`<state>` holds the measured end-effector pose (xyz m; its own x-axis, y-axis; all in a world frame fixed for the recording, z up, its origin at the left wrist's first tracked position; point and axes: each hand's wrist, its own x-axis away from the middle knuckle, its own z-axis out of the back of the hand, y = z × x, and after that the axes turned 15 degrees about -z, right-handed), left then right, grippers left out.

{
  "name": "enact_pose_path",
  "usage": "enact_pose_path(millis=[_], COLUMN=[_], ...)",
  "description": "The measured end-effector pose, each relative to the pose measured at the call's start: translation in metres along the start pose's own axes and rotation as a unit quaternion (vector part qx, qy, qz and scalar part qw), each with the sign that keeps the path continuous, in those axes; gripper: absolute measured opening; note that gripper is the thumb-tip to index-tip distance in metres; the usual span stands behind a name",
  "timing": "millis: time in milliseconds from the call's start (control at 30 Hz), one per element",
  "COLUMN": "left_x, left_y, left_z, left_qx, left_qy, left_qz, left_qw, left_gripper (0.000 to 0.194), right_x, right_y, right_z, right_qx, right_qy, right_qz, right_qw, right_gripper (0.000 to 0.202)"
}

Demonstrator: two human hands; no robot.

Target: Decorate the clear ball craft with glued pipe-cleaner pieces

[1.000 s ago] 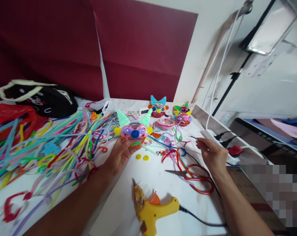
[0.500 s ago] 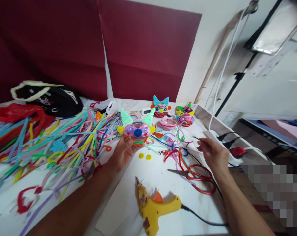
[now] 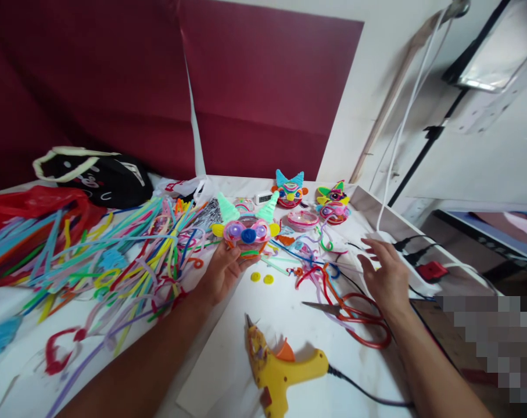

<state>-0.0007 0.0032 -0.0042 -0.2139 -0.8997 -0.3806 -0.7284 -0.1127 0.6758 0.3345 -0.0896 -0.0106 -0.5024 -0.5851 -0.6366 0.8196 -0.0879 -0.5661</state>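
Right hand point(image 3: 387, 276) changes most: its fingers were pinched together half a second ago, now they're spread apart. View swings a little too, so everything slides toward 3 o'clock in frame. Left hand point(image 3: 222, 276) keeps its hold on the animal-face craft point(image 3: 248, 237).

Craft sits just below frame centre, tilted up toward the camera, raised off the table point(image 3: 324, 337) by the look of it. Left fingers close on its lower rim, thumb in front, the others underneath. Right hand is well apart, just past 3 o'clock from the craft, fingers wide, nothing clear in them. Dark cord point(image 3: 354, 246) ends by its fingertips; can't tell if touching.

Clock from the craft: yellow buttons point(image 3: 255, 277) at 5, near; glue gun point(image 3: 284, 374) between 5 and 6; scissors point(image 3: 344, 314) at 4; pipe cleaners point(image 3: 132, 249) heaped at 9; blue-eared figure point(image 3: 290, 188) near 2.

Handling, my guess: light, fairly stiff round base, maybe slick plastic. Green ears point(image 3: 227, 207) look fuzzy, soft, easy to bend; ears and nose likely just glued, so fragile. Best hold is the bottom rim, 6 to 7 o'clock, off the ears.
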Motion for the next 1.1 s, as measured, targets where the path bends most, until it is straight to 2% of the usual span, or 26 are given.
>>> enact_pose_path(millis=[100,300,433,667,967,1100], left_x=[0.000,-0.002,-0.003,0.000,0.005,0.005], left_y=[0.001,0.005,0.006,0.003,-0.003,-0.003], left_z=[0.000,-0.002,-0.003,-0.002,0.002,0.002], left_qx=[0.000,-0.005,-0.001,-0.007,0.030,0.046], left_qy=[0.006,0.011,0.020,0.016,0.021,0.025], left_qz=[0.000,-0.005,-0.007,-0.005,0.021,0.024], left_qw=[1.000,1.000,1.000,1.000,0.999,0.998], left_gripper=[0.039,0.041,0.034,0.036,0.030,0.029], right_x=[0.000,0.002,0.002,0.006,0.007,0.009], right_y=[-0.001,-0.002,-0.004,-0.010,-0.009,-0.006], right_z=[0.000,0.002,0.004,0.004,0.003,0.002], right_qx=[0.009,0.036,0.031,-0.001,0.012,0.013], right_qy=[-0.007,0.001,0.012,0.010,0.013,0.003], right_qz=[0.009,-0.003,0.008,0.037,0.093,0.084], right_qw=[1.000,0.999,0.999,0.999,0.996,0.996], right_gripper=[0.031,0.035,0.030,0.021,0.030,0.034])
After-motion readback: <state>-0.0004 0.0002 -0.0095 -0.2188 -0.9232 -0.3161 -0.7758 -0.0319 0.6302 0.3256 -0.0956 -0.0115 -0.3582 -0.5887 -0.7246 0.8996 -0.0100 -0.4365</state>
